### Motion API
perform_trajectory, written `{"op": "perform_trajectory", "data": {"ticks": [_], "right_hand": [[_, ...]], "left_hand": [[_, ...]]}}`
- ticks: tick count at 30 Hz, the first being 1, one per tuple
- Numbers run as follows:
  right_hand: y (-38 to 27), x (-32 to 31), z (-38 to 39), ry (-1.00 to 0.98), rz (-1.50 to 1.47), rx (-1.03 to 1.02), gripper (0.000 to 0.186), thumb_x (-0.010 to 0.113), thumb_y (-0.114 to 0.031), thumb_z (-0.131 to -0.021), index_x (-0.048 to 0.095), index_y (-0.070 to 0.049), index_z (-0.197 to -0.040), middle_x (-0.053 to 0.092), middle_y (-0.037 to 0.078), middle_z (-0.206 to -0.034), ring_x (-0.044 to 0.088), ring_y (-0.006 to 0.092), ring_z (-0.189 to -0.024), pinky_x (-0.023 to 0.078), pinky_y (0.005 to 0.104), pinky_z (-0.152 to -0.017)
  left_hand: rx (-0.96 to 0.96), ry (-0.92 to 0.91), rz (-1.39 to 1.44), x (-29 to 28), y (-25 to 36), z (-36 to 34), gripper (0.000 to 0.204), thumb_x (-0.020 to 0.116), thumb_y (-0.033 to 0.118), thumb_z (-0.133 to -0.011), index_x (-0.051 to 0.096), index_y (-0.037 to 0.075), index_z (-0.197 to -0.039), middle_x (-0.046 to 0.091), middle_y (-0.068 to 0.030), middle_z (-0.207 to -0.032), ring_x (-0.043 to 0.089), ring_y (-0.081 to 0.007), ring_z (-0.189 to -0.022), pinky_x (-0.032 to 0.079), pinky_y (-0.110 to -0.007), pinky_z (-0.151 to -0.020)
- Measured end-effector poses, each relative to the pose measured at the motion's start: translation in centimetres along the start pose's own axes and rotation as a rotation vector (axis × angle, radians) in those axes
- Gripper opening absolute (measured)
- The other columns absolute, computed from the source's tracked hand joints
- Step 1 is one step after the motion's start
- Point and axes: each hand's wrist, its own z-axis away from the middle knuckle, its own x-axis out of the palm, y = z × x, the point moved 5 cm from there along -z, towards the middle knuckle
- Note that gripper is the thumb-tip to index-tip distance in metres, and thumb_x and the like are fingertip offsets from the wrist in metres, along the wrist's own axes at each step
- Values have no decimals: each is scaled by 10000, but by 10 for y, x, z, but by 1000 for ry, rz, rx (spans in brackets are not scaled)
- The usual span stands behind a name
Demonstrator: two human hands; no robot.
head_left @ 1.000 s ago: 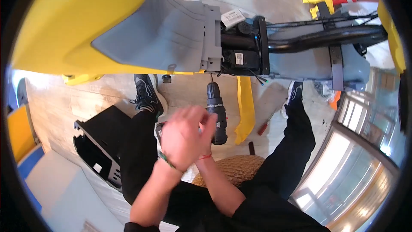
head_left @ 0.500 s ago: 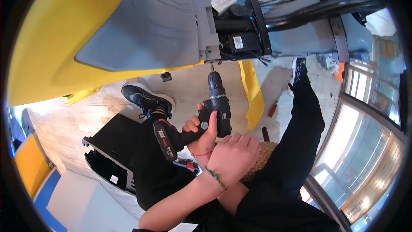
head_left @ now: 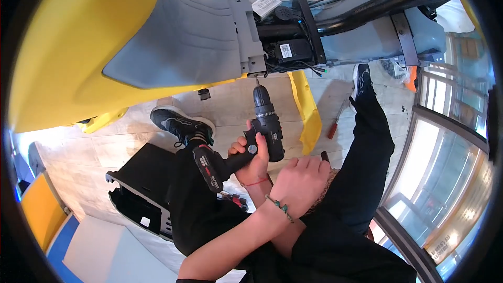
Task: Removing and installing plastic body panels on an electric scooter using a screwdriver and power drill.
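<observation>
My right hand (head_left: 254, 160) is wrapped around the grip of a black cordless drill (head_left: 269, 126), its battery at the lower left. The drill's bit (head_left: 257, 82) points up at the lower edge of a grey body panel (head_left: 199, 42); whether it touches a screw is too small to tell. Crossing over my right wrist, my left forearm brings my left hand (head_left: 305, 182) to the right of the drill. That hand is closed, knuckles up, its fingertips hidden. A dark brown handle (head_left: 325, 156) shows just beyond it, and a brown woven-looking thing (head_left: 319, 194) lies partly under it.
Above stands a yellow-and-grey vehicle body (head_left: 94, 26) with an exposed black tube (head_left: 387, 13), a black box (head_left: 293, 50) and cables. On the floor lie a yellow trim strip (head_left: 305, 115), a red-handled screwdriver (head_left: 333, 130) and a black shell (head_left: 139, 194). A glass-fronted frame (head_left: 419, 178) stands at right.
My left hand has shifted right and slightly up, nearer the brown handle. The drill stays under the panel edge in my right hand; the whole view has shifted slightly.
</observation>
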Motion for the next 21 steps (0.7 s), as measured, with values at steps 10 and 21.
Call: {"op": "perform_trajectory", "data": {"ticks": [10,21], "right_hand": [[1,-21,-17,-224,-130,106,264,544,-92,-741,485,-123,-997,358,-20,-601,352,89,-483,317,280,-535],[-1,-27,-21,-217,-90,114,245,534,-92,-723,491,-114,-963,354,-21,-578,354,104,-460,314,284,-521]], "left_hand": [[-14,-117,14,13,-4,2,141,599,158,-723,484,77,-731,480,-41,-670,538,-185,-656,448,-306,-602],[-65,-165,66,22,-9,3,133,587,173,-760,497,76,-764,483,-42,-679,537,-191,-660,451,-318,-612]]}}
